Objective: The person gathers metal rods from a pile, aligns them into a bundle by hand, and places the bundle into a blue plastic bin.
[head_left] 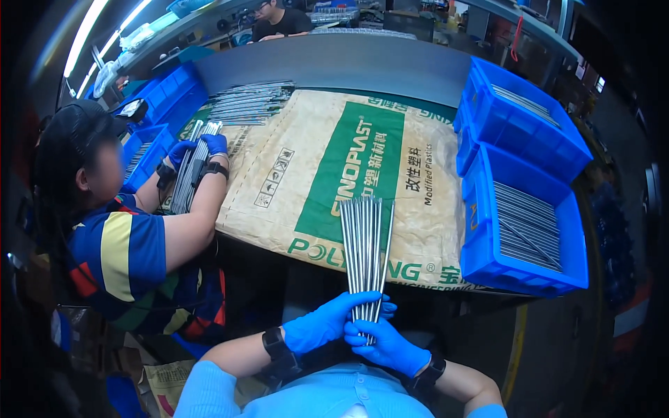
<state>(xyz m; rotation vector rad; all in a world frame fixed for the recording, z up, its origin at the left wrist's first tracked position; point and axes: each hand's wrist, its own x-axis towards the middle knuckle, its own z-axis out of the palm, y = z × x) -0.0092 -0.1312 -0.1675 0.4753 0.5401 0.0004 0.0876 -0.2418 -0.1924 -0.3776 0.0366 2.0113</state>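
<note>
1. Gripping a fanned bundle of thin, bright steel rods (366,244), both of the wearer's hands meet at the bundle's near end, just off the near edge of the bench.
2. Left hand (322,322), in a blue glove: fingers curled closed around the lower ends of the rods from the left side.
3. Right hand (387,346), also in a blue glove: fingers wrapped around the same lower ends from below and to the right, touching the left hand.
4. Rods: upright in the picture, pinched together at the hands and spreading slightly toward their far tips, which lie over a tan woven sack with a green printed panel (279,174) spread flat on the bench.
5. Two blue plastic bins (481,244) at the right of the sack, one behind the other; each holds loose rods of the same kind lying lengthwise.
6. A flat heap of further steel rods (247,103) at the far left corner of the sack.
7. A co-worker in a striped multicoloured shirt (122,254) at the left, both blue-gloved hands closed around a second bundle of rods (191,171) resting on the left edge of the sack.
8. More blue bins (164,94) stand beyond the co-worker, against a grey partition (334,63) at the back of the bench.
</note>
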